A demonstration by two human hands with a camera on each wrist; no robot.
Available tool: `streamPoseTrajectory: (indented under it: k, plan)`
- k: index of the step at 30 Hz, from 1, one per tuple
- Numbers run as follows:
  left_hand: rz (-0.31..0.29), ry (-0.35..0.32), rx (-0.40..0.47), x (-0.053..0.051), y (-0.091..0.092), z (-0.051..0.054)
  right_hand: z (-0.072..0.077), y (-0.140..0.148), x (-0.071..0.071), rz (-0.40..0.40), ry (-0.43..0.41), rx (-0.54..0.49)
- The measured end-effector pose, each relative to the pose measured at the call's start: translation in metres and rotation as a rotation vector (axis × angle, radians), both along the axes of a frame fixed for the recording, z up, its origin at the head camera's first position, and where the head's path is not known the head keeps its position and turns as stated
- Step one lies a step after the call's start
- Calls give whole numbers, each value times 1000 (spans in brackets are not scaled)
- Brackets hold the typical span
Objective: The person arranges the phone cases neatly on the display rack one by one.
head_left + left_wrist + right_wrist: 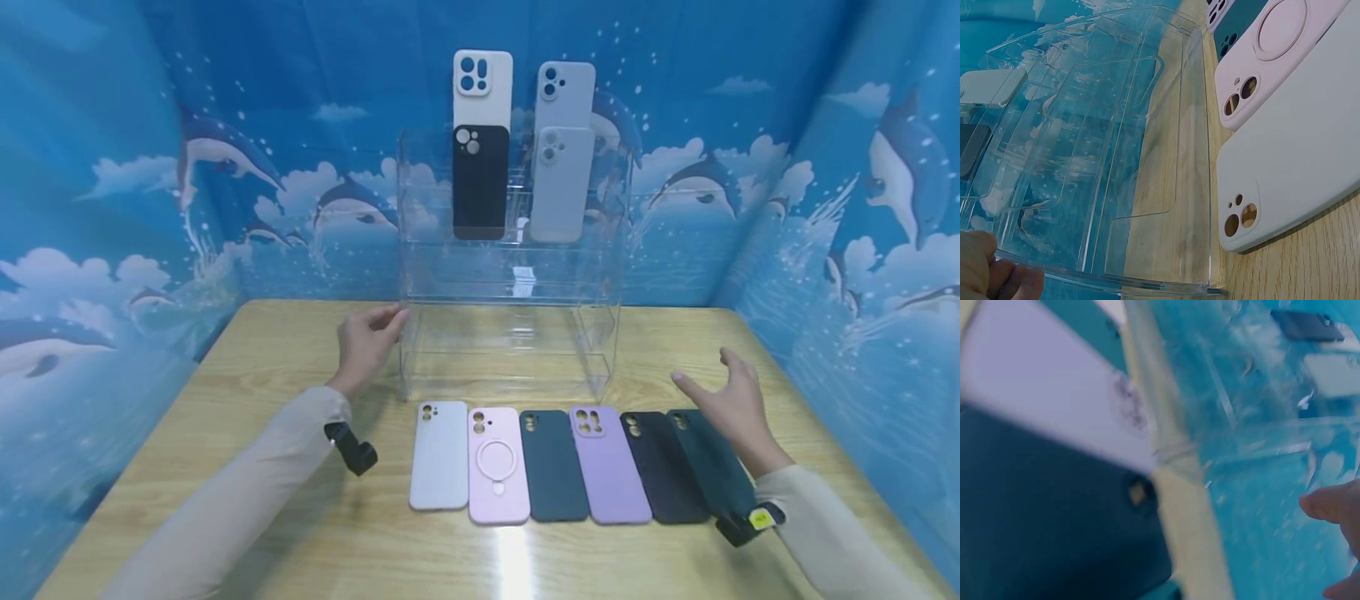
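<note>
A clear stepped display stand (510, 387) stands at the back of the table. My left hand (369, 343) pinches its left side edge; in the left wrist view the fingers (1019, 282) are at the panel's rim. To the stand's right, my right hand (731, 404) hovers with thumb and fingers spread, holding nothing, above the dark green phone case (723, 467). On the upper tiers lean a white phone case (483, 104), a black one (481, 187), a pale blue one (577, 96) and a light grey one (561, 187).
In front of the stand lies a row of phone cases: white (439, 458), pink with a ring (498, 500), dark teal (555, 467), purple (611, 467) and black (663, 467). Blue dolphin-print curtains (300, 108) surround the wooden table (360, 533) at the back and sides.
</note>
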State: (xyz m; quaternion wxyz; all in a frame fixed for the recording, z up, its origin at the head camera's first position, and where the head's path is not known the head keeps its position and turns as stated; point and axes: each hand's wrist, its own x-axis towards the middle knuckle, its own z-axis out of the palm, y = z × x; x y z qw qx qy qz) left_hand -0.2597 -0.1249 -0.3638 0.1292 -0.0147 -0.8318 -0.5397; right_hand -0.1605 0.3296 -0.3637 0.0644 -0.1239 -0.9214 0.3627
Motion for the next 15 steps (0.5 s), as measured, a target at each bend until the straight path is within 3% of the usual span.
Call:
streamPoseTrajectory:
  k: [7, 15]
  plan:
    - [10, 18, -9, -1, -1, -1, -32, 22, 22, -60, -117, -15]
    - [20, 19, -26, -2, 0, -1, -52, 33, 33, -55, -158, 52]
